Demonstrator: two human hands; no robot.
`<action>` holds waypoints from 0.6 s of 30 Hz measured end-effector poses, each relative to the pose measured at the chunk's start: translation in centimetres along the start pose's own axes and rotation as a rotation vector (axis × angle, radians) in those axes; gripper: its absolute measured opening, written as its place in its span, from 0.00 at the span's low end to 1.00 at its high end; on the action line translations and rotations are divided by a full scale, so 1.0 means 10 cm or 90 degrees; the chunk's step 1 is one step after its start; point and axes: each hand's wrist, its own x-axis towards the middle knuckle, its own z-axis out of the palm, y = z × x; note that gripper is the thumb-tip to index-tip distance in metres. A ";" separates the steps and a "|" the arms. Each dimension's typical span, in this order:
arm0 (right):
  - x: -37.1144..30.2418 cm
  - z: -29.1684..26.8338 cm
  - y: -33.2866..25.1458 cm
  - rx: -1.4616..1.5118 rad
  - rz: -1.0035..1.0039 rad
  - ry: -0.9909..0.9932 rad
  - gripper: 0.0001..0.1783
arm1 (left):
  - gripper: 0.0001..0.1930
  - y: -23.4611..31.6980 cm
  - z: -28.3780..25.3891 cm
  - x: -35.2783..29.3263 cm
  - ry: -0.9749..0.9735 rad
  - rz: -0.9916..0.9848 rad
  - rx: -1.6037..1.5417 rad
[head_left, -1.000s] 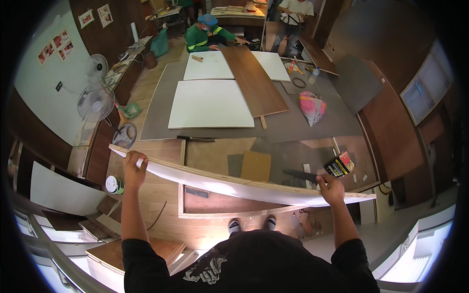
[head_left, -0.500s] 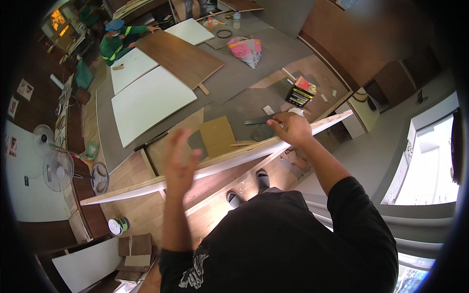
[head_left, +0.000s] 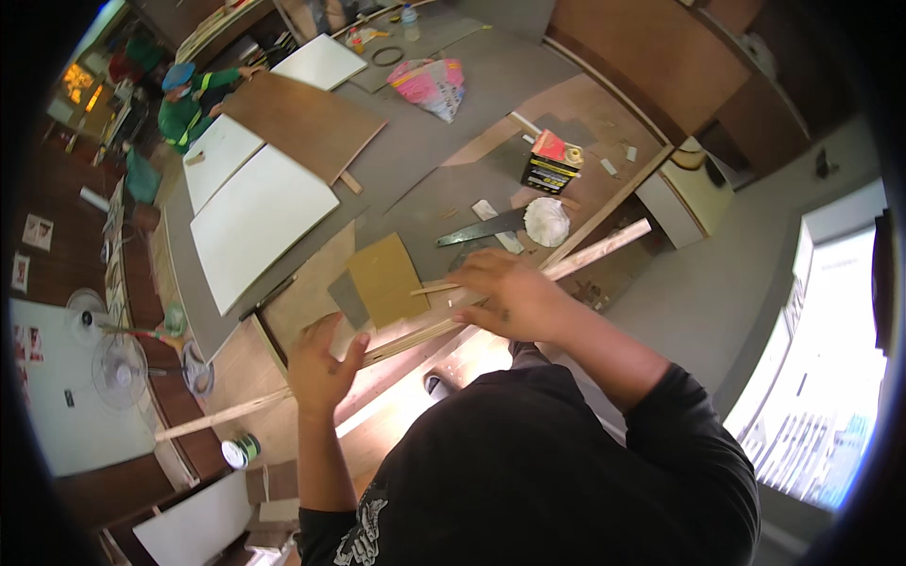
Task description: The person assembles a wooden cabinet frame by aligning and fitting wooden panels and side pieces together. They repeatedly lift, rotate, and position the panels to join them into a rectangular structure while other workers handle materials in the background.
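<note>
A long wooden panel point(head_left: 415, 338), seen along its narrow layered edge, runs slantwise in front of me from lower left to upper right. My left hand point(head_left: 323, 366) is at that edge, fingers curled over and thumb apart. Farther right, my right hand point(head_left: 510, 294) grips the same edge, its fingers on the far side and its thumb on the near side. Beyond the right hand lie a flat grey saw-like blade point(head_left: 481, 229) and a crumpled white rag point(head_left: 547, 222). A brown cardboard-like sheet point(head_left: 385, 281) lies between the hands, past the panel.
The worktable point(head_left: 406, 179) carries white boards point(head_left: 264, 222), a brown board point(head_left: 307, 123), a pink-and-white bag point(head_left: 429, 85) and a black-and-red box point(head_left: 552, 165). A co-worker in green point(head_left: 184, 118) is at the far left. A fan point(head_left: 118, 368) and a paint can point(head_left: 241, 451) stand left.
My left hand has come down from the air onto the panel's edge. My right hand has moved left along it, uncovering the rag. The panel's white face no longer shows.
</note>
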 end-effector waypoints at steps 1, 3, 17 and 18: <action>-0.05 -0.20 0.12 0.008 -0.001 -0.001 0.25 | 0.26 0.00 0.00 0.00 -0.010 -0.021 0.003; -0.20 -0.64 0.41 0.027 0.036 -0.001 0.26 | 0.26 -0.01 0.02 0.06 -0.026 -0.059 -0.004; -0.51 -1.75 1.77 0.053 0.076 -0.351 0.33 | 0.26 -0.16 0.08 0.10 -0.034 -0.383 -0.119; -0.47 -1.75 1.74 0.047 0.068 -0.403 0.33 | 0.26 -0.16 0.09 0.12 -0.039 -0.406 -0.129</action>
